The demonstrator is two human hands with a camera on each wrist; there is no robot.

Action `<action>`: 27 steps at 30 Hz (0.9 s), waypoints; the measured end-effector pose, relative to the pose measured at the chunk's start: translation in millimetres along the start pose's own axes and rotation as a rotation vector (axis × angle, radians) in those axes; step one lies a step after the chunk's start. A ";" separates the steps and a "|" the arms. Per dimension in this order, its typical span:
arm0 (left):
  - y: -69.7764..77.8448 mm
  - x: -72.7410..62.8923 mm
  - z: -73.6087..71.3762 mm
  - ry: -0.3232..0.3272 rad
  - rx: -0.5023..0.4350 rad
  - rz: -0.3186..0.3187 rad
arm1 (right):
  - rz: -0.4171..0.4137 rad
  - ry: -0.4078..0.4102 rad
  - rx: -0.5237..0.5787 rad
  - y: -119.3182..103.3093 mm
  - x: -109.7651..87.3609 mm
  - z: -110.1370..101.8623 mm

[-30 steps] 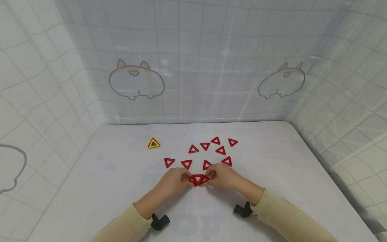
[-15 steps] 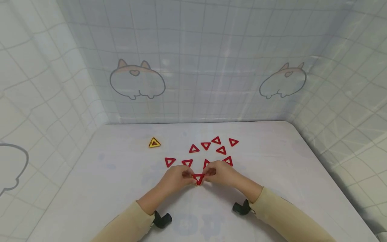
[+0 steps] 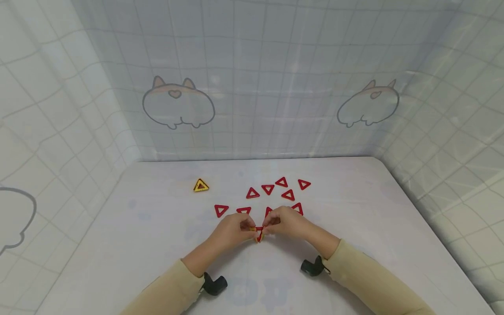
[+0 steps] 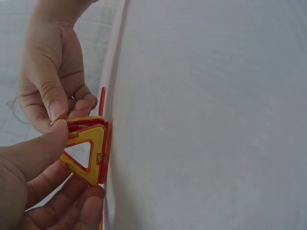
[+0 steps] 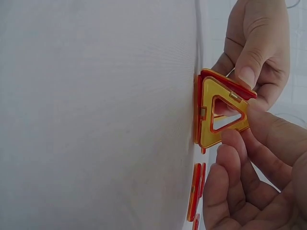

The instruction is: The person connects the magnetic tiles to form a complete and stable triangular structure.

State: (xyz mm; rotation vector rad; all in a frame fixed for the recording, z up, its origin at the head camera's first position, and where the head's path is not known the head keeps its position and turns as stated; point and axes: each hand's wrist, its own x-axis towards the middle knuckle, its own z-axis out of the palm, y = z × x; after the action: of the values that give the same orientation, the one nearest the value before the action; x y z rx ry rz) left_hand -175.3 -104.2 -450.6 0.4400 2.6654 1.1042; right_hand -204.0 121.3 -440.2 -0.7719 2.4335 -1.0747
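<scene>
Several triangular magnetic tiles, red on one side and yellow on the other, stand tilted together as a small peak (image 3: 258, 229) at the table's near middle. My left hand (image 3: 231, 232) pinches one tile (image 4: 100, 143) by its upper corner, its yellow face toward the left wrist view. Opposite, my right hand (image 3: 289, 223) pinches another tile (image 5: 208, 127) between thumb and fingers. Both sets of fingertips meet close together at the top. A red tile lies flat underneath, mostly hidden by the hands.
Loose red triangle tiles lie beyond the hands, among them one at the left (image 3: 221, 210) and one farther right (image 3: 303, 184). A yellow triangle (image 3: 201, 185) sits at the back left of the white table (image 3: 157, 245). Grid-patterned curtains (image 3: 256, 87) enclose the table.
Both hands have moved inward, bringing the outer tiles up from lying spread to standing tilted toward each other. Yellow faces now show on the outside. The loose tiles have not moved.
</scene>
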 end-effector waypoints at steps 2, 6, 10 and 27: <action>-0.6 0.4 0.8 0.000 -0.002 -0.006 | -0.003 -0.004 0.005 0.4 0.4 0.3; -1.7 1.1 2.3 0.004 -0.001 -0.011 | -0.026 -0.013 0.019 1.3 1.7 0.9; -3.6 1.4 4.2 0.007 -0.006 -0.005 | -0.039 -0.021 0.026 1.7 3.3 2.3; 4.5 0.3 16.7 0.029 0.063 -0.080 | 0.003 0.100 -0.039 0.3 3.6 -20.6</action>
State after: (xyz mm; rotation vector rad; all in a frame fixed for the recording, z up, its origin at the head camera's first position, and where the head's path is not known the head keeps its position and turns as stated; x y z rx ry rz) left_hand -169.5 -90.2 -459.0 0.3276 2.7234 1.0139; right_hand -217.7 130.7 -427.7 -0.7432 2.5449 -1.0918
